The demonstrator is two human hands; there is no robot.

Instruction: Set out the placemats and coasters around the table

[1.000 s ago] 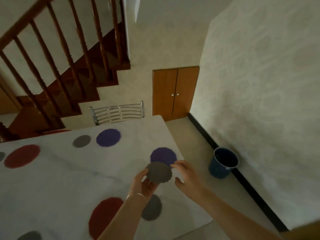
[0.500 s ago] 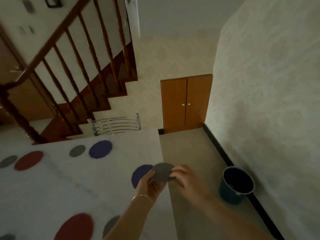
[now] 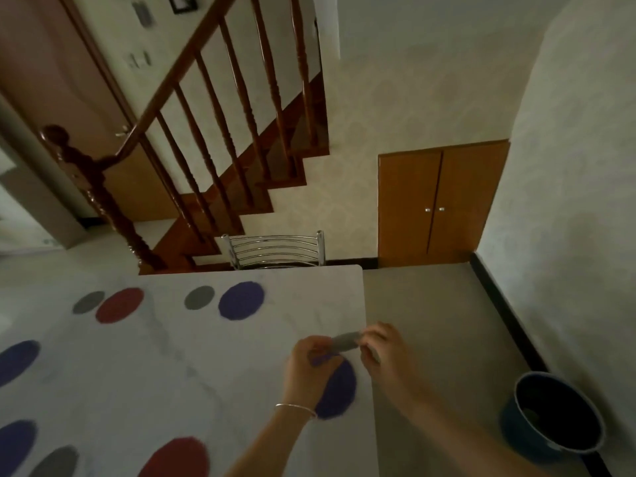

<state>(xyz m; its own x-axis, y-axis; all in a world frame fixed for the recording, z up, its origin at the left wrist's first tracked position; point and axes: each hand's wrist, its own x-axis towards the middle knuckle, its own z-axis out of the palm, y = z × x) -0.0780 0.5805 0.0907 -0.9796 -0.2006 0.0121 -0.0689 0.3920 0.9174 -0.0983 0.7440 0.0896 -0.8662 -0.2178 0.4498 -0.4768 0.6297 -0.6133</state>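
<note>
Most mats already lie on the counter (image 3: pixel 172 356); both hands, left hand (image 3: pixel 309 366) and right hand (image 3: pixel 382 352), pinch a grey coaster (image 3: pixel 346 342) at lower centre beside the purple placemat (image 3: pixel 339 390), not yet laid.

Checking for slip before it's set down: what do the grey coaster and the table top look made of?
Coaster: looks like felt or soft fabric, matte, with no shine; blurred, so unsure. It is pinched between left hand and right hand. Table: pale with grey veins and a faint sheen, likely marble or a marble-look laminate.
</note>
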